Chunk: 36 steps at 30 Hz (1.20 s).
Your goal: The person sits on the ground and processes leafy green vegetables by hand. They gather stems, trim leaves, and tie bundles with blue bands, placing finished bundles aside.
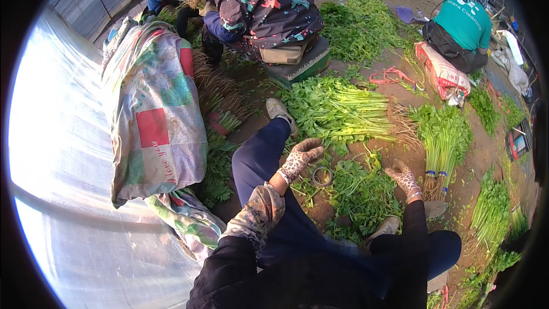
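My left hand [302,159], in a leopard-print glove, hovers above my knee with its fingers bent and nothing visible in them. Just below it, a roll of tape [314,176] lies on the ground among loose leaves. A matching glove covers my right hand [403,178], which is at the edge of a heap of loose celery leaves [358,197] between my feet. Its fingers are apart and it seems to hold nothing. Ahead lies a pile of celery [347,107] with roots pointing right. Beside my right hand are celery bundles [441,137] tied with blue bands.
A patchwork quilt [158,128] covers celery at the left, along plastic sheeting [77,231]. One person [270,8] sits ahead on a crate [300,66], another [463,21] on a stuffed sack [441,71]. Red twine [392,76] and more celery [491,212] lie on the ground.
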### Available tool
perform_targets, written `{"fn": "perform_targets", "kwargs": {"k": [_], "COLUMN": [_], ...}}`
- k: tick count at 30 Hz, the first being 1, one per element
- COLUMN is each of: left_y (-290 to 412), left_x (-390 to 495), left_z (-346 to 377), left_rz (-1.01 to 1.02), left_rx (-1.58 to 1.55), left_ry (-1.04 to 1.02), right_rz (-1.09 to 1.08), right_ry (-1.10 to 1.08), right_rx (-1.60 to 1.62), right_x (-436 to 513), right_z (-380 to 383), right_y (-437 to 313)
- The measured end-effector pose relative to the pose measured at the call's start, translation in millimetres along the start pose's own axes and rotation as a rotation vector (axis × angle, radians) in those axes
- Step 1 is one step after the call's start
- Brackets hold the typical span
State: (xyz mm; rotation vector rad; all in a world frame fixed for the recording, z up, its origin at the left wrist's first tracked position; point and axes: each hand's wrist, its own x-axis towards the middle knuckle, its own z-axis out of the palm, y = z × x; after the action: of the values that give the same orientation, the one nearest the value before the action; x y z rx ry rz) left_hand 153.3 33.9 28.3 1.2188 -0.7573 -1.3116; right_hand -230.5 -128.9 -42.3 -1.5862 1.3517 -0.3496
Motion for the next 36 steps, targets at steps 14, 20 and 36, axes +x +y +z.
{"fn": "perform_targets", "kwargs": {"k": [14, 20, 36], "left_y": [-116, -214, -152], "left_x": [-212, -216, -149], "left_z": [-219, -172, -204], "left_rz": [-0.104, -0.532, -0.922], "left_rx": [-0.158, 0.372, 1.004], "left_ry": [0.966, 0.607, 0.559], "right_rz": [-0.061, -0.296, -0.129], "right_ry": [-0.497, -0.725, -1.728], "right_rx": [-0.572, -1.053, -0.236], "right_x": [-62, -54, -110], "right_z": [108, 158, 259], "right_y": [-36, 2, 167]}}
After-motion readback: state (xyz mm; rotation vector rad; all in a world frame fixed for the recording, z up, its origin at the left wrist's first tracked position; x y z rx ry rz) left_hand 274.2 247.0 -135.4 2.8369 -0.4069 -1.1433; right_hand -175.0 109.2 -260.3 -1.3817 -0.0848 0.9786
